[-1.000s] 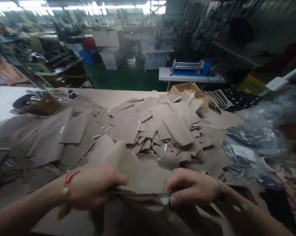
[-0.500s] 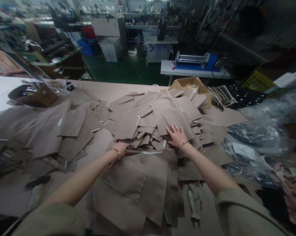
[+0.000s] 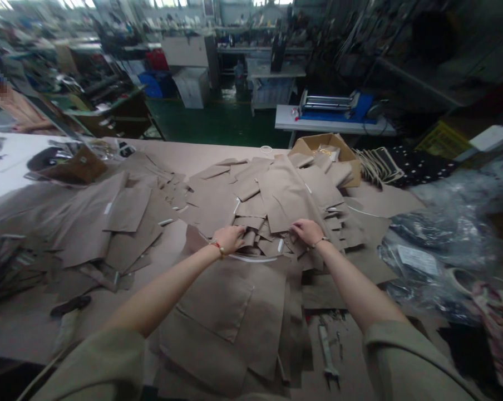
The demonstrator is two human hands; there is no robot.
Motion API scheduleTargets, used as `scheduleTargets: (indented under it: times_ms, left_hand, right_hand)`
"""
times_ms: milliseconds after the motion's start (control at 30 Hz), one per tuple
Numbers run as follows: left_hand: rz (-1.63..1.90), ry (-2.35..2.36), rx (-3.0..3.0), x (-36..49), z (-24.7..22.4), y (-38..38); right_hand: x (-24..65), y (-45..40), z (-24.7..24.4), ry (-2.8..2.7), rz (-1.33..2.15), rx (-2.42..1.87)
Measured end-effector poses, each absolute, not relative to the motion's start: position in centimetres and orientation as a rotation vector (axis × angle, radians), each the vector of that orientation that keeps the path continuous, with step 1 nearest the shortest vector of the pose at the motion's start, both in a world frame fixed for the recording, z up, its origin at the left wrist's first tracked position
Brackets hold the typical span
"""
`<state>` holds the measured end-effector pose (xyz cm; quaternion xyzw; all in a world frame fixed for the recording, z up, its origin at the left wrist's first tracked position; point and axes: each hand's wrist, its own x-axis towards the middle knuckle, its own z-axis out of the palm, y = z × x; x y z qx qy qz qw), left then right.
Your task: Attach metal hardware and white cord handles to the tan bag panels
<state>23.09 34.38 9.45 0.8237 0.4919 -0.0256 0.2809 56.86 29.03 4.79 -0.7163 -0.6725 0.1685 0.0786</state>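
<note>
Over the heap of small folded brown fabric strips (image 3: 251,238), my left hand (image 3: 230,239) reaches in with its fingers together; whatever they grip is hidden. My right hand (image 3: 309,231) is closed, thumb and fingers pinching the lower edge of a large brown fabric piece (image 3: 282,195) that lies on top of the heap. Closer to me is a stack of flat brown panels (image 3: 222,345), the upper one bearing a stitched patch (image 3: 218,306) and a white strip (image 3: 255,259) along its far edge.
More cut brown pieces (image 3: 84,223) spread out on the left, near a dark-headed hammer (image 3: 70,306). On the right lie clear plastic bags (image 3: 418,239) and a metal tool (image 3: 327,351). A cardboard box (image 3: 347,150) stands behind the heap. Another person's arm (image 3: 21,111) shows far left.
My left hand has moved right and slightly up, from the panel's edge to the small strips. My right hand has gone from spread fingers lying on the large piece to a pinch at its edge.
</note>
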Motion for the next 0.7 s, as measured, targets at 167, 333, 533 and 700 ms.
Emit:
scheduleTargets:
  times_ms: [167, 333, 533, 700]
  left_hand:
    - [0.353, 1.486, 1.487, 34.6, 8.9, 35.5]
    - [0.468, 1.565, 1.345, 43.1, 9.7, 36.3]
    - [0.788, 1.289, 1.194, 36.8, 14.4, 35.0]
    - [0.722, 1.566, 0.755, 17.9, 15.5, 25.9]
  right_hand:
    - [57.7, 27.6, 5.6, -1.433, 0.092, -2.280]
    - [60.8, 26.5, 7.9, -1.249, 0.573, -2.239]
    - [57.0, 22.1, 7.7, -1.378, 0.790, -1.531]
    - [49.3, 20.6, 3.8, -1.041, 0.678, -1.683]
